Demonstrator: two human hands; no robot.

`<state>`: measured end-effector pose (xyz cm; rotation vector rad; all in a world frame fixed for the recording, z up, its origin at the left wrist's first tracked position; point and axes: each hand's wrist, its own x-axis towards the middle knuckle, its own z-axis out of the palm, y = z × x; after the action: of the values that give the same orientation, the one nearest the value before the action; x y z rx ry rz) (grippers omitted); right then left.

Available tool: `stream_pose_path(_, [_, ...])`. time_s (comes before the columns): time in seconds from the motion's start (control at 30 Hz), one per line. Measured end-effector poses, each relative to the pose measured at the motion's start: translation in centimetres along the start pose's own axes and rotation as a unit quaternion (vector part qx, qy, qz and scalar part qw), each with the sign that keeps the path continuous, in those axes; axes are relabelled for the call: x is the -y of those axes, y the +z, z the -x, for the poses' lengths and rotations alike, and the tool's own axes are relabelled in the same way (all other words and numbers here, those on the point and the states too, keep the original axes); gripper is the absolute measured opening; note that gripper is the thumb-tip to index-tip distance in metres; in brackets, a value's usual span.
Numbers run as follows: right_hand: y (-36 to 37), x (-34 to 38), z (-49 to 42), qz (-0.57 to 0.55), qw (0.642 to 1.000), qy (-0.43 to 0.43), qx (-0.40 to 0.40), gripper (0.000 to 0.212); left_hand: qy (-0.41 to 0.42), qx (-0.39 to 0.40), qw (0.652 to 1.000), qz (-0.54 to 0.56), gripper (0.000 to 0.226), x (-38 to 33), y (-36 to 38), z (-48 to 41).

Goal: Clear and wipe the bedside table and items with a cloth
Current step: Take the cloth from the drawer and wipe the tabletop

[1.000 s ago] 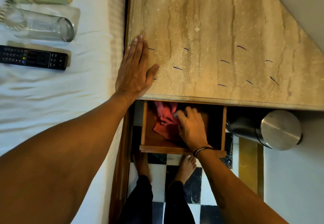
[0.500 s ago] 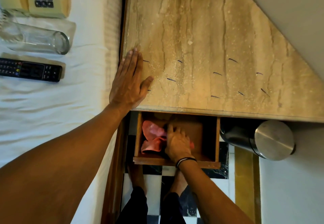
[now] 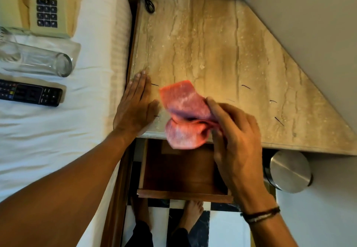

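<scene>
The pink cloth [image 3: 183,115] hangs bunched over the near edge of the bedside table [image 3: 222,53], pinched in the right hand [image 3: 235,142] above the open drawer [image 3: 181,173]. The left hand [image 3: 135,107] lies flat and released on the table's left edge. Left, on the bed [image 3: 92,131], lie a remote [image 3: 31,93], glass [image 3: 38,61] and telephone [image 3: 44,7].

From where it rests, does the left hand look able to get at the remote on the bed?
Probably yes: the left hand lies flat and empty on the table edge, and only bare sheet separates it from the remote.
</scene>
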<state>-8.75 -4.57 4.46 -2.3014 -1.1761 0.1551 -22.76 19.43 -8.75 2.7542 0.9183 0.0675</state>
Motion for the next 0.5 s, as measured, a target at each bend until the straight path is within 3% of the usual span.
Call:
stream_pose_path(0.07, [1.7, 0.3, -2.3, 0.038, 0.997, 0.000, -0.063, 0.068, 0.002, -0.016, 1.000, 0.016, 0.082, 0.2, 0.3, 0.2])
stream_pose_path(0.1, [3.3, 0.3, -3.3, 0.065, 0.997, -0.003, -0.042, 0.071, 0.002, -0.024, 0.999, 0.025, 0.081, 0.3, 0.5, 0.3])
stream_pose_path(0.23, [10.8, -1.0, -4.7, 0.113, 0.966, -0.083, 0.217, 0.076, -0.009, -0.038, 0.998, 0.051, 0.068, 0.3, 0.8, 0.6])
stream_pose_path(0.5, [12.4, -3.1, -4.9, 0.096, 0.960, -0.140, 0.220, 0.070, -0.018, -0.061, 0.994, 0.084, 0.068, 0.0, 0.2, 0.9])
